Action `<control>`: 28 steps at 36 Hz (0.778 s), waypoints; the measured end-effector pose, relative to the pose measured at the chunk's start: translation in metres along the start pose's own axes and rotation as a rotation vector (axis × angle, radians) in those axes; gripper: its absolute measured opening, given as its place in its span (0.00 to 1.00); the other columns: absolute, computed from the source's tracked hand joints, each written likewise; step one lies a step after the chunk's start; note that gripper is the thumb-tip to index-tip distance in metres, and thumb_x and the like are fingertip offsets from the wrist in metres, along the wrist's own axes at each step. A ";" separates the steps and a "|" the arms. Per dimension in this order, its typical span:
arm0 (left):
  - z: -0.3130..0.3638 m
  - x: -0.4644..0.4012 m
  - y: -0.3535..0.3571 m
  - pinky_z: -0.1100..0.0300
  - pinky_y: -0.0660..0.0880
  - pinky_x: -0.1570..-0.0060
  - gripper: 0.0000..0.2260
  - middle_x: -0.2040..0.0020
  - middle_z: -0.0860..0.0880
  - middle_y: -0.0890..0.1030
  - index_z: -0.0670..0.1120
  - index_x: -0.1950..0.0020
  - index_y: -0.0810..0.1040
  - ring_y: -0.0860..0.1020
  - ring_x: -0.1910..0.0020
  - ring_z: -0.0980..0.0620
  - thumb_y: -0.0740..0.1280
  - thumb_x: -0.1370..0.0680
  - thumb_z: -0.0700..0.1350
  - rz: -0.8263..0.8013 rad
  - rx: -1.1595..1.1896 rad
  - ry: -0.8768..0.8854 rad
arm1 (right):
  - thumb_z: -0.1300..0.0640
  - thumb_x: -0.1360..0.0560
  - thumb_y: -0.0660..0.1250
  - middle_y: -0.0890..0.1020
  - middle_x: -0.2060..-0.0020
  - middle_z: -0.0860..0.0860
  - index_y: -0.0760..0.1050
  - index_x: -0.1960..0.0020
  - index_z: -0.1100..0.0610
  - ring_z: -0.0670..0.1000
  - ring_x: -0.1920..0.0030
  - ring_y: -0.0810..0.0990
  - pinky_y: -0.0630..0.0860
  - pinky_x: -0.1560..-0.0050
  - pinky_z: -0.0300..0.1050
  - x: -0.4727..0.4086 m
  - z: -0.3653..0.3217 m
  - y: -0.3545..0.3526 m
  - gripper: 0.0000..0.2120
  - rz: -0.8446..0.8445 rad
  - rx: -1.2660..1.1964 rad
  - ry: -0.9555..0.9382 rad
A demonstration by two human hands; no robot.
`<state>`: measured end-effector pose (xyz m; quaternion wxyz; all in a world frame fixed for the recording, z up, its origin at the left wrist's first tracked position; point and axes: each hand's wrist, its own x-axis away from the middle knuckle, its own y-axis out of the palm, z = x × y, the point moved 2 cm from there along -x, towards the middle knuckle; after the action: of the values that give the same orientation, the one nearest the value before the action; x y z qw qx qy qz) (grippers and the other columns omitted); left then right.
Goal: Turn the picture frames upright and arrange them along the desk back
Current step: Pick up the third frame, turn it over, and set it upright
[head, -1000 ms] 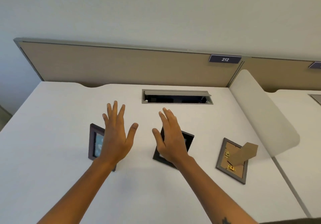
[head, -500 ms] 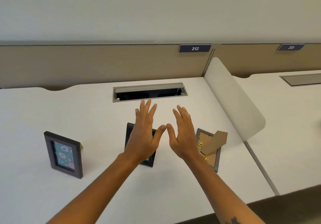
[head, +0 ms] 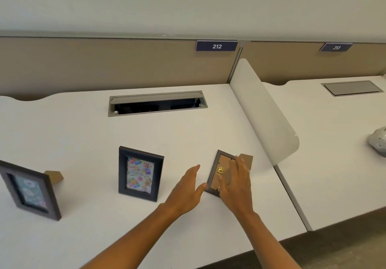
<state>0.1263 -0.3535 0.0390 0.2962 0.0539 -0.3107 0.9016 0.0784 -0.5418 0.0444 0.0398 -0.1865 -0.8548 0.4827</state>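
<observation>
Three dark picture frames are on the white desk (head: 83,133). At the far left a frame with a teal picture (head: 29,190) stands upright on its cardboard prop. In the middle, a frame with a balloon birthday picture (head: 139,174) stands upright. The third frame (head: 219,171) lies face down at the right, brown back and cardboard stand up. My right hand (head: 237,185) hovers flat over this frame with fingers spread. My left hand (head: 186,189) is open beside the frame's left edge, thumb near its lower corner. Neither hand grips anything.
An open cable hatch (head: 156,102) is sunk into the desk near the back. A tan partition (head: 104,64) with label 212 (head: 216,45) runs behind. A white curved divider (head: 263,110) bounds the right side. On the neighbouring desk lies a grey object (head: 379,141).
Both hands moved right, off the middle frame, to the face-down frame. The middle frame now stands upright in full view. The view also shifted right.
</observation>
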 end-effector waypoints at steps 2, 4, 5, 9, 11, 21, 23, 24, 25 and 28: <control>-0.003 -0.007 0.010 0.49 0.61 0.19 0.32 0.14 0.52 0.57 0.53 0.14 0.52 0.58 0.16 0.50 0.61 0.15 0.58 -0.024 -0.010 -0.043 | 0.55 0.18 0.74 0.61 0.14 0.58 0.62 0.16 0.60 0.62 0.15 0.59 0.64 0.17 0.66 0.004 0.011 0.002 0.37 -0.001 0.049 0.036; -0.005 -0.013 0.018 0.49 0.60 0.19 0.33 0.14 0.51 0.57 0.52 0.14 0.53 0.58 0.16 0.49 0.62 0.15 0.58 -0.042 -0.009 -0.078 | 0.54 0.21 0.77 0.56 0.13 0.56 0.55 0.13 0.57 0.62 0.15 0.58 0.65 0.18 0.63 0.009 0.019 0.004 0.44 0.010 0.055 0.139; -0.006 -0.016 0.022 0.49 0.60 0.19 0.33 0.14 0.50 0.57 0.51 0.14 0.53 0.58 0.16 0.48 0.62 0.15 0.58 -0.050 -0.005 -0.091 | 0.54 0.21 0.77 0.55 0.13 0.56 0.53 0.13 0.56 0.62 0.15 0.58 0.66 0.19 0.64 0.012 0.023 0.006 0.46 0.017 0.043 0.201; -0.007 -0.027 0.037 0.51 0.59 0.20 0.33 0.15 0.49 0.59 0.49 0.15 0.54 0.59 0.17 0.48 0.64 0.16 0.56 -0.052 -0.034 -0.111 | 0.52 0.19 0.74 0.55 0.13 0.58 0.50 0.13 0.58 0.64 0.15 0.58 0.67 0.20 0.65 0.020 0.036 0.015 0.45 -0.023 -0.052 0.450; -0.005 -0.031 0.042 0.51 0.60 0.21 0.33 0.16 0.48 0.61 0.48 0.15 0.56 0.59 0.17 0.47 0.65 0.16 0.56 -0.028 -0.045 -0.119 | 0.52 0.19 0.73 0.58 0.13 0.59 0.48 0.13 0.58 0.64 0.15 0.59 0.66 0.19 0.64 0.023 0.039 0.020 0.46 -0.074 -0.099 0.562; 0.005 -0.029 0.066 0.56 0.69 0.31 0.32 0.25 0.50 0.73 0.53 0.18 0.60 0.70 0.25 0.47 0.70 0.19 0.48 0.036 -0.016 -0.115 | 0.56 0.25 0.79 0.74 0.24 0.57 0.60 0.16 0.57 0.62 0.23 0.70 0.73 0.25 0.66 0.030 0.028 0.031 0.44 -0.088 -0.174 0.591; 0.008 -0.026 0.070 0.61 0.68 0.34 0.34 0.26 0.52 0.73 0.55 0.19 0.61 0.71 0.27 0.50 0.72 0.21 0.43 0.056 0.012 -0.099 | 0.58 0.25 0.78 0.75 0.25 0.57 0.63 0.18 0.57 0.62 0.23 0.70 0.74 0.25 0.66 0.028 0.027 0.033 0.41 -0.095 -0.194 0.637; 0.009 -0.024 0.072 0.63 0.66 0.35 0.36 0.25 0.53 0.73 0.55 0.19 0.61 0.70 0.27 0.50 0.73 0.22 0.41 0.063 0.020 -0.096 | 0.58 0.26 0.78 0.75 0.25 0.56 0.64 0.19 0.56 0.62 0.24 0.71 0.74 0.25 0.66 0.027 0.027 0.034 0.40 -0.097 -0.209 0.661; 0.010 -0.023 0.073 0.64 0.66 0.35 0.37 0.25 0.53 0.72 0.55 0.18 0.60 0.70 0.27 0.51 0.73 0.23 0.39 0.068 0.027 -0.098 | 0.57 0.26 0.77 0.76 0.26 0.56 0.65 0.19 0.55 0.61 0.24 0.71 0.74 0.26 0.66 0.026 0.026 0.033 0.39 -0.092 -0.231 0.680; 0.012 -0.022 0.073 0.62 0.68 0.30 0.40 0.23 0.52 0.70 0.53 0.18 0.59 0.68 0.25 0.50 0.71 0.25 0.33 0.066 0.054 -0.121 | 0.48 0.29 0.68 0.77 0.29 0.54 0.68 0.21 0.52 0.60 0.27 0.73 0.75 0.27 0.66 0.024 0.022 0.028 0.36 -0.052 -0.334 0.723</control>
<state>0.1020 -0.4178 0.0037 0.2453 0.1059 -0.3051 0.9141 0.0582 -0.5379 0.0066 0.3197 -0.3265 -0.8567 0.2392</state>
